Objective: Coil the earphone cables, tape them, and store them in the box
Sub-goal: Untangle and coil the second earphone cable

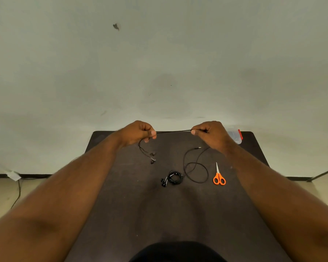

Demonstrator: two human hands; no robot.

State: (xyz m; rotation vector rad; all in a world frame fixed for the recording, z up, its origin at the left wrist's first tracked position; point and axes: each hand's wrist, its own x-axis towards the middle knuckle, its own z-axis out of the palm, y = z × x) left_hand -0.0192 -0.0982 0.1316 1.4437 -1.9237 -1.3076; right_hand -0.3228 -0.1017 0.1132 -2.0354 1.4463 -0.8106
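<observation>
Both my hands are raised over the far part of the dark table (178, 214) with a black earphone cable (173, 131) stretched taut between them. My left hand (139, 132) pinches one end, and the two earbuds (152, 157) dangle below it. My right hand (211, 134) pinches the other side; from it the cable falls in a loose loop (196, 172) onto the table, its plug (198, 147) near my right wrist. A second earphone lies coiled (173, 178) in the middle of the table. The clear box with a red latch (236, 136) sits at the far right, partly behind my right hand.
Orange-handled scissors (219, 176) lie to the right of the loose loop, blades pointing away from me. A pale wall rises right behind the table's far edge. A cable (17, 193) runs along the floor at the left.
</observation>
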